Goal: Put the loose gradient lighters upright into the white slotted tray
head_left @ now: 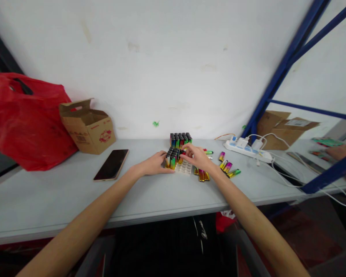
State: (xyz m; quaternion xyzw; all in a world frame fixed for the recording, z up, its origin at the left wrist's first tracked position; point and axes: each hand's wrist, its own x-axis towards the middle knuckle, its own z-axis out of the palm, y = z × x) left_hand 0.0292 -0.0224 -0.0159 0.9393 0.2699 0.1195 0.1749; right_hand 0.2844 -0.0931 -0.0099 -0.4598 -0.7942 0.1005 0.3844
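A white holed tray (183, 168) lies on the table, its left part filled with upright shiny multicoloured lighters (172, 158) with black tops. My left hand (154, 163) grips the tray's left side, thumb along the front and fingers behind. Over the tray, my right hand (198, 157) pinches a lighter (180, 158) beside the standing ones; the fingers partly cover it. Behind stands another block of upright lighters (181, 139). Loose lighters (202, 175) lie just right of the tray, partly under my right wrist, and several more lighters (227, 167) are scattered farther right.
A phone (111, 164) lies left of my hands. Behind it are an open cardboard box (93, 130) and a red plastic bag (29, 123). At the right are a white power strip (249, 151) with cables and a blue metal frame (285, 65). Another person's hand (340, 152) shows beyond.
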